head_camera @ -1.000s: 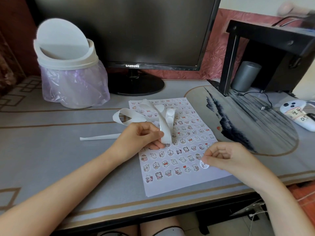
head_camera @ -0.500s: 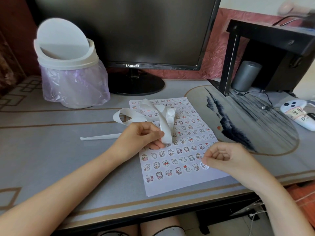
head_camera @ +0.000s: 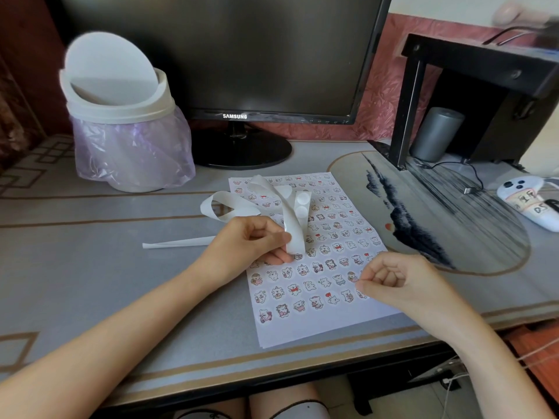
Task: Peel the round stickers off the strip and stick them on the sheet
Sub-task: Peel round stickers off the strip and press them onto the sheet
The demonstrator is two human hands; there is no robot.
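- Fingers point(head_camera: 390, 275) of the right hand point(head_camera: 402, 285) are lifting off the sheet point(head_camera: 302, 326), curled and empty, leaving a round sticker point(head_camera: 362, 295) down.
- Left hand point(head_camera: 248, 241) is still pinching the strip point(head_camera: 295, 234), readying the next peel.

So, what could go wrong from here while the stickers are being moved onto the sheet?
1. The strip curls in loose loops over the sheet. Pulling it with the left hand might drag the sheet askew.
2. The right hand works at the sheet's right edge, so one of the round stickers may land partly off the paper.
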